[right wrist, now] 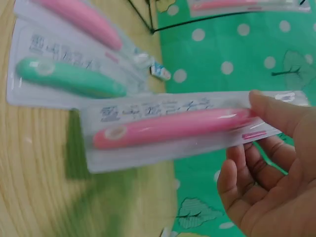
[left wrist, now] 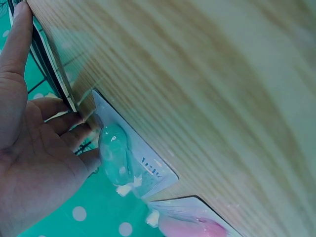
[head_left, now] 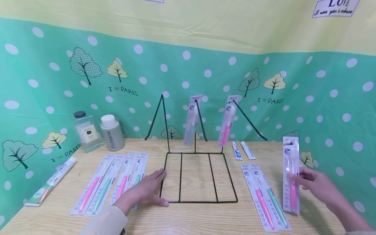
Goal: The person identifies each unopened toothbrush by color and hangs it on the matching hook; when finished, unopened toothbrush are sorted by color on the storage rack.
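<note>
My right hand point(head_left: 318, 187) pinches a packaged pink toothbrush point(head_left: 293, 192) between thumb and fingers, holding it upright off the table at the right. In the right wrist view the thumb presses the front of the pack point(right wrist: 173, 126). The left hand point(head_left: 149, 189) rests spread at the left side of a black wire rack point(head_left: 202, 201), its thumb by the front bar. The rack has three slanting prongs. A packaged green toothbrush point(head_left: 191, 122) hangs on the middle prong and a packaged pink one point(head_left: 227, 125) on the right prong; the left prong point(head_left: 155, 116) bears nothing.
Two packaged toothbrushes point(head_left: 262, 200) lie right of the rack, several point(head_left: 97, 184) left of it. Two small toothpaste tubes point(head_left: 248, 150) are behind. A large toothpaste tube point(head_left: 53, 179), a clear bottle point(head_left: 88, 133) and a grey bottle point(head_left: 113, 135) are at the left, before a patterned cloth point(head_left: 176, 75).
</note>
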A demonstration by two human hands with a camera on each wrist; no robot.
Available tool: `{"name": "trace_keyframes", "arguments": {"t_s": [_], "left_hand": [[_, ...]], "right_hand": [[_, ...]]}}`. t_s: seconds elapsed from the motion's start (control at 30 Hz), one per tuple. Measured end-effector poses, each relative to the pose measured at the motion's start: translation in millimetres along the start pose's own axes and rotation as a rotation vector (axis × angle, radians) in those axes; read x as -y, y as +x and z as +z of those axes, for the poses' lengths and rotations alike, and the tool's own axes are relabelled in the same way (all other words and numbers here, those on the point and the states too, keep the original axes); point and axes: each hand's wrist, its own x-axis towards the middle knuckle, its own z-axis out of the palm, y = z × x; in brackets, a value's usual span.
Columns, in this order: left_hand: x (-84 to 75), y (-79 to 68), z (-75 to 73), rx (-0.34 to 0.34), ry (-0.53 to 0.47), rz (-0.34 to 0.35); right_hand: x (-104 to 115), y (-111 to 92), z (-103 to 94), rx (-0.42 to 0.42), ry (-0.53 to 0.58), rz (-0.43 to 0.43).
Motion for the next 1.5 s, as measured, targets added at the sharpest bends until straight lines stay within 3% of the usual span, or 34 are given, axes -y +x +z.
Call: {"name": "trace_keyframes", "arguments": {"t_s": [0.3, 0.5, 0.6, 0.87, 1.2, 1.5], "left_hand": [[-0.1, -0.2, 0.3, -0.008, -0.002, 0.0], [0.0, 0.3, 0.9, -0.013, -0.007, -0.006], [0.4, 0.1, 0.8, -0.012, -0.009, -0.007], [1.5, 0.9, 1.7, -0.011, -0.017, -0.003], [2.4, 0.2, 2.4, -0.016, -0.019, -0.006], [1.8, 0.3, 2.2, -0.007, -0.004, -0.002]], "right_hand": [[31, -17, 0.0, -0.035, 0.085, -0.114], [58, -33, 6.6, -0.058, 0.094, -0.326], [70, -38, 11.0, -0.025, 0.122, -0.439], [91, -42, 18.8, 0.126, 0.218, -0.577], [102, -34, 30.4, 0.176, 0.272, -0.582], [110, -11, 40.2, 0.218, 0.276, -0.497]]}}
